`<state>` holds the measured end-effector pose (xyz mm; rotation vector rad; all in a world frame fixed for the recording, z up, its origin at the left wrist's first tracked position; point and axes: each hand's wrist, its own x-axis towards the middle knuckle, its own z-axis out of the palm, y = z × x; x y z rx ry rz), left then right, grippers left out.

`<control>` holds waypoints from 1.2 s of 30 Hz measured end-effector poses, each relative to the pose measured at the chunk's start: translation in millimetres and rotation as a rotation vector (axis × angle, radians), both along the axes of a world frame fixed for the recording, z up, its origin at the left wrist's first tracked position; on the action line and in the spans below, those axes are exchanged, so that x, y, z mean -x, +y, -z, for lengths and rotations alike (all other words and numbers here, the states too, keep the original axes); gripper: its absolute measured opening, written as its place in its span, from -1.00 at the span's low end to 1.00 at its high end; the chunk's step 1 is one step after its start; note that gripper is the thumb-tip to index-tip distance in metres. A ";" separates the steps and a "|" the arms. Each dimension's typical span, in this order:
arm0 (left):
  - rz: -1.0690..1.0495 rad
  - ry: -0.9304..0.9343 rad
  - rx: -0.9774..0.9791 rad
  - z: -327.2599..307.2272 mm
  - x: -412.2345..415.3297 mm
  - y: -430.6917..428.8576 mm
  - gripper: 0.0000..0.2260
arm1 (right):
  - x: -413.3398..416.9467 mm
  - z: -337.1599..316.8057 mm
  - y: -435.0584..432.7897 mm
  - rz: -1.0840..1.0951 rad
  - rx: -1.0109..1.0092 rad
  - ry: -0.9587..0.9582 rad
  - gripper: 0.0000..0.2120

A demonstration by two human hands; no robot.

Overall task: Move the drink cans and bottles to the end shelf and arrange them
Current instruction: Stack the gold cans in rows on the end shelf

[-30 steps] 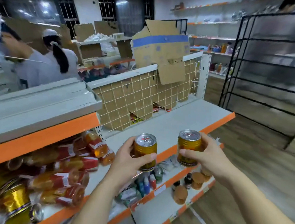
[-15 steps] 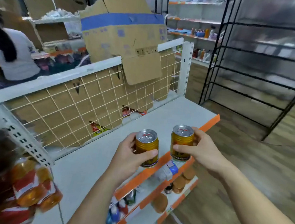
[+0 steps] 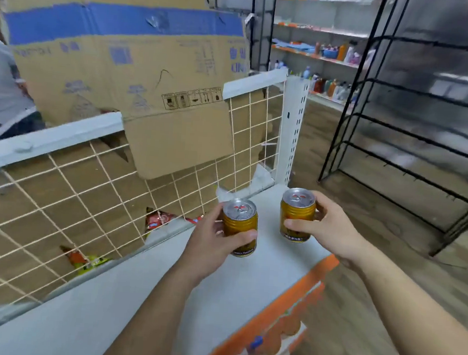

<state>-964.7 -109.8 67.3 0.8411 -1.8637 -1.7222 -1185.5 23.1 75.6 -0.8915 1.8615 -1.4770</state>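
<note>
While both arms reach over the shelf (image 3: 134,295), left hand (image 3: 208,245) grips one gold can (image 3: 239,228), right hand (image 3: 326,229) grips another can (image 3: 297,214); both upright, apart, above the shelf end.

Glossy gold-coloured metal with bare silvery lids is shown on the left can (image 3: 239,229) and the right can (image 3: 296,216), a smooth matt grey finish on the shelf top (image 3: 240,290), cream-coated wire on the grid panel (image 3: 90,208), and matt brown cardboard on the far box (image 3: 124,67).
</note>
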 end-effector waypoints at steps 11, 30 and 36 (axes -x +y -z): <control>-0.333 -0.194 -0.097 57.2 169.0 -52.6 -0.46 | 201.1 89.5 -135.3 -0.290 -0.172 -0.072 -0.44; -0.591 -0.300 -0.108 137.1 238.9 -61.0 -0.47 | 214.0 171.3 -159.1 -0.300 -0.093 -0.003 -0.51; -0.707 -0.305 -0.042 145.7 252.5 -63.1 -0.50 | 210.8 179.0 -161.6 -0.260 -0.041 0.034 -0.53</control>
